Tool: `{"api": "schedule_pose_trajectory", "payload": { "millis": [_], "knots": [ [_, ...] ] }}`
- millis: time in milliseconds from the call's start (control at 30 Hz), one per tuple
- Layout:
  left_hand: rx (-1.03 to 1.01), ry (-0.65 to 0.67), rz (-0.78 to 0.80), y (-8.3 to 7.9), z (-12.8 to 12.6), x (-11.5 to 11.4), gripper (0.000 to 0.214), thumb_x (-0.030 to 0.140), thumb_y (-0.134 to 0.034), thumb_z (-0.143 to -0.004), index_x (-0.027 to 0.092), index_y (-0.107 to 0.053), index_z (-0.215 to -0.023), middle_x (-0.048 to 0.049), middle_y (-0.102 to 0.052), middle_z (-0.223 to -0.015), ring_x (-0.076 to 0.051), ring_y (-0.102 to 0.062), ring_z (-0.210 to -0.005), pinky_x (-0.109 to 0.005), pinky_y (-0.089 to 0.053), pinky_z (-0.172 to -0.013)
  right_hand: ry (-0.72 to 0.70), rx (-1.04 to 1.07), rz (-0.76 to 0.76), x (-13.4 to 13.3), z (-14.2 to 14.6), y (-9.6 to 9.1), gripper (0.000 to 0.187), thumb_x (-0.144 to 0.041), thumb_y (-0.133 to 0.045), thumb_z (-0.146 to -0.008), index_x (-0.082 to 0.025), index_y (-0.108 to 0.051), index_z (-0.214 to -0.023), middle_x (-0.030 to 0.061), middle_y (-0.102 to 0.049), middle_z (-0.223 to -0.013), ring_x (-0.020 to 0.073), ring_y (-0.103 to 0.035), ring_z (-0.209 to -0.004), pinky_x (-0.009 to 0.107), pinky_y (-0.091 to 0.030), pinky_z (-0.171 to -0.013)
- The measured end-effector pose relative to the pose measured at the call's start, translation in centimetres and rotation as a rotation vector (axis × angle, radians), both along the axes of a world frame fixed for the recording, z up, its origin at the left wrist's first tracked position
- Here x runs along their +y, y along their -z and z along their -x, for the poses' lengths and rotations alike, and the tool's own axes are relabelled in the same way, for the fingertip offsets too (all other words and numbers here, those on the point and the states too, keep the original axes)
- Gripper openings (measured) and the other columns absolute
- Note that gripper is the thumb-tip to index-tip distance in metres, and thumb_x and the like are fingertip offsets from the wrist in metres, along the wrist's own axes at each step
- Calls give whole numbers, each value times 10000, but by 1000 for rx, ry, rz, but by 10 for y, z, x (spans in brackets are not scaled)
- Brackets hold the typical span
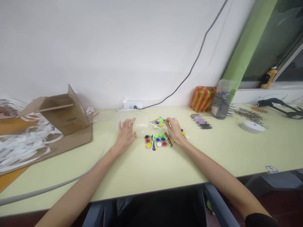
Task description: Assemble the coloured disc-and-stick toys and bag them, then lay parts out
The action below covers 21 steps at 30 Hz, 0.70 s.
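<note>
On the pale table (142, 170), the left hand (125, 135) lies flat with fingers spread, holding nothing, while the right hand (174, 130) pinches one small packet (157, 122) just behind one pile of round colored pieces (158, 140), at least twelve, some hidden.

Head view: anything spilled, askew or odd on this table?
Two things. The brown cardboard box at far left lies tipped, flaps open, with white strips spilling around it. At right, small dark bits are strewn loose over the pale yellow-green table beside the grey jar.
</note>
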<state>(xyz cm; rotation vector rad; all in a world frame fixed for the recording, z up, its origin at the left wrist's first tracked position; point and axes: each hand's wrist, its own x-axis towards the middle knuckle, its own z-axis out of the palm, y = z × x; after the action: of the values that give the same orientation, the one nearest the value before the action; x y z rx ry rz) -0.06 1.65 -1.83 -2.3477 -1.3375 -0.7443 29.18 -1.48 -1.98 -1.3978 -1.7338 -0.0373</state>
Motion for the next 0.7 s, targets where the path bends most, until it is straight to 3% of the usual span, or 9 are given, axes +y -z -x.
{"api": "schedule_pose_trajectory", "payload": {
  "millis": [200, 367, 533, 700],
  "knots": [
    [-33, 5, 23, -1, -2, -3, 731, 214, -511, -813, 167, -288, -1507, -172, -467, -1380, -342, -405, -1328, -611, -181, -1184, -83, -26, -155, -15, 10, -7, 202, -193, -442, -1014, -211, -621, -922, 72, -655, -924, 237, -533, -922, 364, -413, -844],
    [-41, 48, 22, -2, -5, -6, 736, 227, -530, -813, 164, -280, -1503, -167, -473, -1381, -336, -411, -1324, -593, -188, -1189, -99, -13, -245, -22, 22, -7, 203, -251, -509, -1005, -225, -687, -911, 79, -601, -906, 236, -524, -907, 380, -431, -810],
    [-46, 123, 1, -2, -15, -12, 733, 239, -536, -823, 192, -269, -1505, -155, -480, -1384, -317, -397, -1356, -583, -158, -1200, -242, -40, -287, -28, 40, -5, 228, -310, -533, -1001, -250, -731, -905, 65, -632, -813, 225, -556, -829, 400, -453, -790],
    [-62, 137, 9, -3, -21, -18, 735, 226, -552, -796, 174, -305, -1486, -156, -494, -1358, -316, -412, -1341, -558, -183, -1202, -430, -40, -311, -32, 49, -5, 290, -203, -424, -1032, -250, -691, -1134, 71, -723, -1021, 216, -622, -1005, 406, -482, -900]
  ]
}}
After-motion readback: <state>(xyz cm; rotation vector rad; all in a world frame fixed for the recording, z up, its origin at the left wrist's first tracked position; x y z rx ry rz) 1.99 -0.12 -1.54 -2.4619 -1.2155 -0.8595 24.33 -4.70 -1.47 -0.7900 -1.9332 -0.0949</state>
